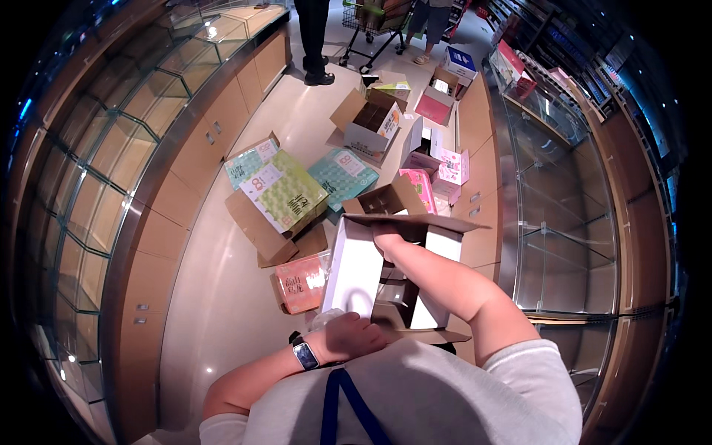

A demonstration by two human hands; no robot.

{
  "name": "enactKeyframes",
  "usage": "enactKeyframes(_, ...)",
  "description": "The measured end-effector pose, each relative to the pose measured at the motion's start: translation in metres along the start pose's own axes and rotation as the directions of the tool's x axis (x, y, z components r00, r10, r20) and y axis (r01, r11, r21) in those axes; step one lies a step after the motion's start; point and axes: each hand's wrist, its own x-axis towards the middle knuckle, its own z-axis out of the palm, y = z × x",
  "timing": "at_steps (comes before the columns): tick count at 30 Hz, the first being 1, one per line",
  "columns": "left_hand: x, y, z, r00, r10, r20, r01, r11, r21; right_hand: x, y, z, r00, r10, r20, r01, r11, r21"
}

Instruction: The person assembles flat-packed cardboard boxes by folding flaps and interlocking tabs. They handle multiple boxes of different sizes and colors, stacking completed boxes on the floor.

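Directly in front of me stands an open cardboard box [354, 271] with white inner walls and brown dividers, its flaps folded out. My right hand [385, 239] reaches down into its far left part, and the fingers are hidden inside. At the near left corner of the box, my left hand [348, 336] is closed with curled fingers; what they hold is hidden. Crumpled clear plastic [324, 319] lies against that hand. Left of the box is an orange-pink package [302, 282], and a green patterned carton [288, 194] rests on opened cardboard beyond it.
Teal cartons [343, 178], a pink package [420, 190] and several opened boxes [368, 126] cover the floor ahead. Glass-topped cabinets line the left [163, 96] and right [552, 245]. Two people stand near a shopping cart [376, 18] at the far end.
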Motion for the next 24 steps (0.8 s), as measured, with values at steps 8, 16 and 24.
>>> enactKeyframes(8, -0.003, -0.001, -0.019, 0.996, 0.041, 0.079, -0.044, 0.998, 0.033, -0.098, -0.067, -0.125, 0.660, -0.516, 0.546, 0.702, 0.683, -0.204)
enactKeyframes(16, -0.007, -0.008, -0.014, 0.999, 0.047, 0.004, -0.047, 0.999, -0.023, -0.146, -0.012, -0.127, 0.513, -0.367, 0.776, 0.804, -0.111, -0.585)
enactKeyframes(24, -0.042, -0.073, -0.008, 0.785, -0.345, 0.514, 0.616, 0.531, -0.582, -0.133, -0.039, -0.115, -0.078, -0.887, 0.456, 0.925, -0.235, -0.298)
